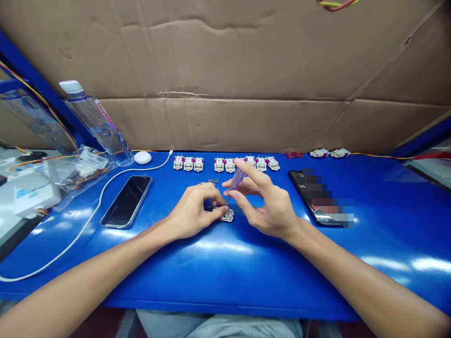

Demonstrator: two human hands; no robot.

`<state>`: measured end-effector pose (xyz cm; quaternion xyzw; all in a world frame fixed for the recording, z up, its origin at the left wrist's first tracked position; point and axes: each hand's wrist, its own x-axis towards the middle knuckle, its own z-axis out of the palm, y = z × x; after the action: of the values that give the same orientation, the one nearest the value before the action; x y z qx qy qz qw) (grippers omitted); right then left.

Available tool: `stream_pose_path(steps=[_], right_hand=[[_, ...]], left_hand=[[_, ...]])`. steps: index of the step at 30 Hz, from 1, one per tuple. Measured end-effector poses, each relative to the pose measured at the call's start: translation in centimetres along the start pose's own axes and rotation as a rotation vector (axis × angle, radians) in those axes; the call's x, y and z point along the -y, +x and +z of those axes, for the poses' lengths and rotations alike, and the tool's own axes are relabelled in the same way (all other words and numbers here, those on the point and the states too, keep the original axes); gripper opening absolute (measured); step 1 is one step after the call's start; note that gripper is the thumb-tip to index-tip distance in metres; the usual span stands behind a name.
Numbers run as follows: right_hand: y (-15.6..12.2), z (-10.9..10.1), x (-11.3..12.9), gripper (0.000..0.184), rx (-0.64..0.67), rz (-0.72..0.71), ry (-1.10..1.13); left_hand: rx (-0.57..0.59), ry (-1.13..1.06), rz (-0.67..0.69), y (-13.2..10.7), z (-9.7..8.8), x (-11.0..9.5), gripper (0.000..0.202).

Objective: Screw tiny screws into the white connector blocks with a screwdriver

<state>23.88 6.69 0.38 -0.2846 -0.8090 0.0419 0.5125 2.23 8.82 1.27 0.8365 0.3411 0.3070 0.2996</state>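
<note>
My right hand pinches a translucent purple screwdriver between thumb and fingers, its thin shaft slanting down toward a small white plug body. My left hand rests on the blue workbench, its fingertips on that plug, which they partly hide. The screwdriver tip is hidden among the fingers. Just above my left hand lies a small heap of metal screws. Behind both hands stands a row of several white plugs with pink parts and metal prongs.
A dark smartphone with a white cable lies to the left. A second phone lies to the right. A plastic water bottle and plastic bags sit at the back left, with a cardboard sheet behind the bench.
</note>
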Motion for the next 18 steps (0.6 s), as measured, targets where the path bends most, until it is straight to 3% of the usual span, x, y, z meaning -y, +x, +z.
stream_pose_path(steps=[13, 18], right_hand=[[-0.19, 0.07, -0.07, 0.075, 0.038, 0.021, 0.06], [-0.37, -0.03, 0.02, 0.062, 0.105, 0.03, 0.059]], left_hand=[[0.031, -0.029, -0.057, -0.11, 0.27, 0.36, 0.012], [0.095, -0.027, -0.033, 0.06, -0.53, 0.15, 0.007]])
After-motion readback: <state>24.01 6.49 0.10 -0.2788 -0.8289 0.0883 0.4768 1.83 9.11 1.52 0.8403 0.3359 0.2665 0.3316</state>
